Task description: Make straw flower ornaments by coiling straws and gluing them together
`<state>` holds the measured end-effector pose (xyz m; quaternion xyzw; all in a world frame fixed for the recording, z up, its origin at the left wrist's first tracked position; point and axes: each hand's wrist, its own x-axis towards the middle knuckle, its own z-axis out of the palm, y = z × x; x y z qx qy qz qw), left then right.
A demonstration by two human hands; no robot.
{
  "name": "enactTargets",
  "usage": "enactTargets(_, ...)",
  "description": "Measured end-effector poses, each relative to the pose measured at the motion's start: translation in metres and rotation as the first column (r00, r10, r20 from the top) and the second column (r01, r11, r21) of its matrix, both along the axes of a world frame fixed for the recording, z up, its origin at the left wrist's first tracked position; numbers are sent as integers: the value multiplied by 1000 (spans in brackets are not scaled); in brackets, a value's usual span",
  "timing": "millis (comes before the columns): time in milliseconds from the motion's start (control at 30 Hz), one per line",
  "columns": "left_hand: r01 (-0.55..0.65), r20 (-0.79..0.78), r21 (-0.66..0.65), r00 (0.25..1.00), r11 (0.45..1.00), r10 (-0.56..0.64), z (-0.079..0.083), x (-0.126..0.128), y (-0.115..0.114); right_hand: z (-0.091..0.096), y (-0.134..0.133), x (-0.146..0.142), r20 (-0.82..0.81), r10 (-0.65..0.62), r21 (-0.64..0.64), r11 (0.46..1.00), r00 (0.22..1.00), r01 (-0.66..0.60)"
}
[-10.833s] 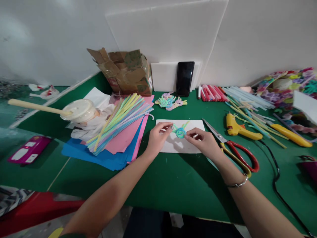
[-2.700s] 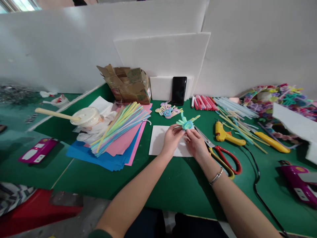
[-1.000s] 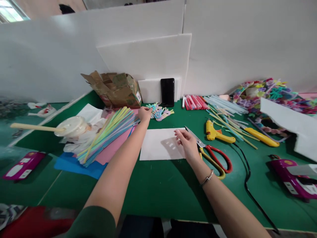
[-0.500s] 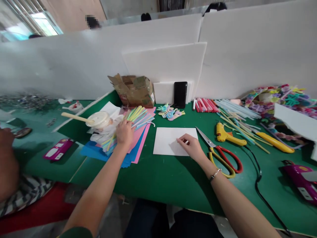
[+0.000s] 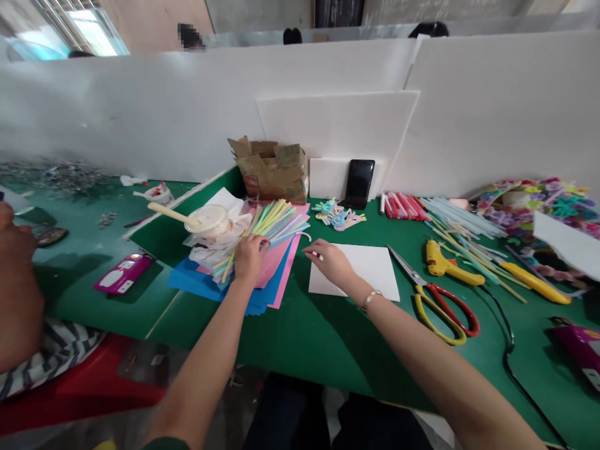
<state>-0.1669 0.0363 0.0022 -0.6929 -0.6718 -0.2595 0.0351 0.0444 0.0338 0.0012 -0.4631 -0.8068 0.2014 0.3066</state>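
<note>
My left hand (image 5: 250, 259) rests on a bundle of thin pastel strips (image 5: 276, 219), its fingers curled over them. Under the bundle lie pink and blue sheets (image 5: 187, 278). My right hand (image 5: 332, 265) hovers over the left edge of a white card (image 5: 372, 269), thumb and fingers pinched together. A small white bit shows at its fingers, too small to name. Behind the card sit small pastel coiled shapes (image 5: 338, 215). Scissors (image 5: 422, 284) with yellow and red handles lie right of the card.
A yellow glue gun (image 5: 450, 265), pink-red sticks (image 5: 405, 206) and a yellow cutter (image 5: 534, 281) lie to the right. A cardboard box (image 5: 274, 172) and a black phone (image 5: 360, 182) stand behind. A lidded tub (image 5: 209, 220) and a purple device (image 5: 124, 274) are leftward. Another person's arm (image 5: 16, 294) shows far left.
My right hand has moved left from over the card's middle to its left edge, closer to the strips. My left hand stays on the bundle. The view has shifted slightly.
</note>
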Motion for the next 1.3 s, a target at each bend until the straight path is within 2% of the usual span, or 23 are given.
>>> enactTargets(67, 30, 42, 16, 999, 999, -30, -1, -5, 1, 3, 16, -26, 289, 28, 101, 993, 957, -60)
enactTargets(233, 114, 106, 45, 987, 992, -118, -3, -16, 1, 2, 44, -69, 419, 78, 127, 981, 904, -144)
enactTargets(400, 151, 87, 31, 984, 988, -154, -7, -23, 2, 6, 56, -74, 512, 98, 145, 969, 853, -198)
enactTargets(633, 121, 133, 11, 984, 993, -122, -11, -25, 4, 26, 56, -68, 575, 111, 160, 956, 811, -245)
enactTargets(767, 92, 133, 13, 987, 996, -93, -12, -27, 5, 41, 61, -38, 558, 8, 213, 965, 830, -152)
enactTargets(900, 79, 119, 17, 990, 997, -81, -9, -26, 3, 50, 55, 25, 492, -209, 293, 954, 845, 65)
enactTargets(967, 83, 117, 48, 989, 995, -88, -5, -23, 0, 48, 40, 59, 301, -352, 332, 910, 886, 248)
enactTargets(1033, 76, 114, 115, 989, 990, -89, 1, -14, -4, 43, 20, 87, 146, -417, 309, 881, 897, 359)
enactTargets(1133, 90, 202, 225, 970, 970, -137, 9, 12, -9, 29, -7, 114, 13, -434, 222, 880, 901, 420)
enactTargets(1200, 196, 319, 228, 911, 954, -263, 11, 40, -12, 20, -18, 123, 1, -425, 181, 890, 905, 418)
enactTargets(1233, 260, 409, 212, 852, 942, -327, 11, 55, -12, 16, -21, 126, -3, -417, 170, 895, 909, 412)
enactTargets(1300, 355, 648, 138, 674, 925, -355, 9, 85, -12, 8, -24, 131, -5, -425, 157, 894, 905, 421)
